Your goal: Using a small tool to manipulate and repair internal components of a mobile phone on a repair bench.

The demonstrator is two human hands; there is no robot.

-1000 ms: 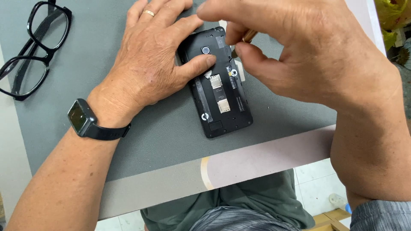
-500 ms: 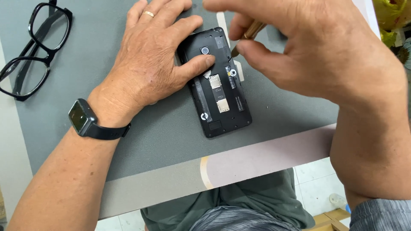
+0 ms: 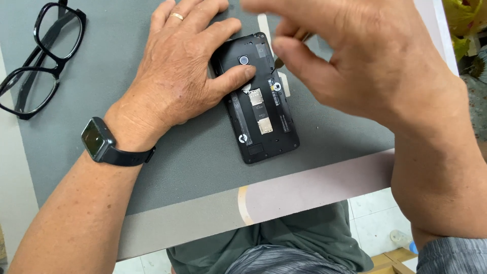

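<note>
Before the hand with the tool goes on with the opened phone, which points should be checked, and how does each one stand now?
1. Phone lies flat on the grey mat: ok.
2. Left hand presses the phone down, thumb on its open back: ok.
3. Right hand grips the tool firmly: cannot tell, blurred.
4. Tool tip placed on a screw: cannot tell, hidden.
5. Glasses lie apart from the phone: ok.

Matt black plastic phone (image 3: 261,109)
</note>
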